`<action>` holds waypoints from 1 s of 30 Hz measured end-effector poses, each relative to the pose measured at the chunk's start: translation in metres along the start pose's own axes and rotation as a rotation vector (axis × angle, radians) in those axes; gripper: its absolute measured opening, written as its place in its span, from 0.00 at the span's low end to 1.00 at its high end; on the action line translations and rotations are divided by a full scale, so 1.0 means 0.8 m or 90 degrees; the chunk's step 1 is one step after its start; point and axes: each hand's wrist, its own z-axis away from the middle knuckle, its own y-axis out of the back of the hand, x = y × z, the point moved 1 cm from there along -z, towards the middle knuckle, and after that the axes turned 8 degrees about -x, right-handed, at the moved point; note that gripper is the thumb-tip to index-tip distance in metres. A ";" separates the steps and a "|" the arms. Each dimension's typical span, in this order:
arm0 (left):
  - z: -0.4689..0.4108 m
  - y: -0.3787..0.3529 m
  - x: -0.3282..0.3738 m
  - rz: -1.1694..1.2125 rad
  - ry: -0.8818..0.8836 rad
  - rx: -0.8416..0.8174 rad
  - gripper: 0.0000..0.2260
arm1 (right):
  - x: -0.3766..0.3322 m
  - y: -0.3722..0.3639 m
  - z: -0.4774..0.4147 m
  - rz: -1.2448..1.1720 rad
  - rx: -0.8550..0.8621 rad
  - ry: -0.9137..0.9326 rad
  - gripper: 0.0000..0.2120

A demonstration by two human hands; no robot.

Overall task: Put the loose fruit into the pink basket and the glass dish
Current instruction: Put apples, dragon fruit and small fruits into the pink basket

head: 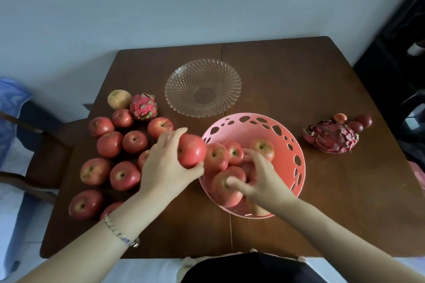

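Room: a pale blue-grey wall (pixel 184 7) behind a dark wood tabletop (pixel 299 76). A chair (pixel 34 145) with a blue cloth (pixel 11 103) stands off its left edge.
Left fingers: the fingers (pixel 177 132) and thumb of the left hand (pixel 165 163) are curled round a held apple (pixel 192 150), gripping it from the side.
Held apple: in the air just left of the basket rim, above the tabletop.
Right fingers: the fingers (pixel 249 156) of the right hand (pixel 259 181) are spread and bent down among the apples in the basket. The thumb touches the nearest one. Blur hides whether they grip any.
Wrist: a metal bracelet (pixel 119 233) circles the left wrist.
Basket: pink (pixel 287 135), with cut-out holes in its wall, near the middle of the tabletop. Basket apples (pixel 262 148) are piled inside, at least five showing.
Dish: clear patterned glass (pixel 184 85), just behind the basket and apart from it. The dark wood shows through its centre.
Loose apples: about ten (pixel 124 176) lie clustered on the tabletop's left side, some partly hidden by the left arm.
Other fruit, left: a peach (pixel 119 99) and a dragon fruit (pixel 143 107) sit touching at the far end of that cluster.
Other fruit, right: a second dragon fruit (pixel 331 136) lies right of the basket, with three small red fruits (pixel 355 126) just behind it.
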 end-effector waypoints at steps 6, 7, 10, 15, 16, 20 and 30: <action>0.012 -0.026 0.101 -0.033 -0.258 -0.074 0.44 | -0.024 0.060 0.007 -0.400 -0.122 -0.031 0.28; 0.010 -0.035 0.109 -0.057 -0.277 -0.083 0.45 | -0.021 0.067 0.008 -0.396 -0.113 -0.041 0.26; 0.004 -0.057 0.110 -0.066 -0.227 -0.156 0.43 | 0.007 0.092 0.015 -0.356 -0.049 -0.090 0.14; 0.005 -0.100 0.097 -0.217 -0.224 -0.321 0.24 | 0.059 0.120 0.014 -0.126 0.015 -0.199 0.20; 0.005 -0.107 0.097 -0.248 -0.217 -0.355 0.24 | 0.062 0.121 0.013 -0.071 0.019 -0.192 0.21; 0.004 -0.124 0.098 -0.355 -0.223 -0.412 0.25 | 0.064 0.111 0.008 0.094 -0.074 -0.179 0.22; 0.002 -0.128 0.090 -0.277 -0.199 -0.404 0.25 | 0.070 0.107 -0.006 0.358 -0.159 -0.159 0.18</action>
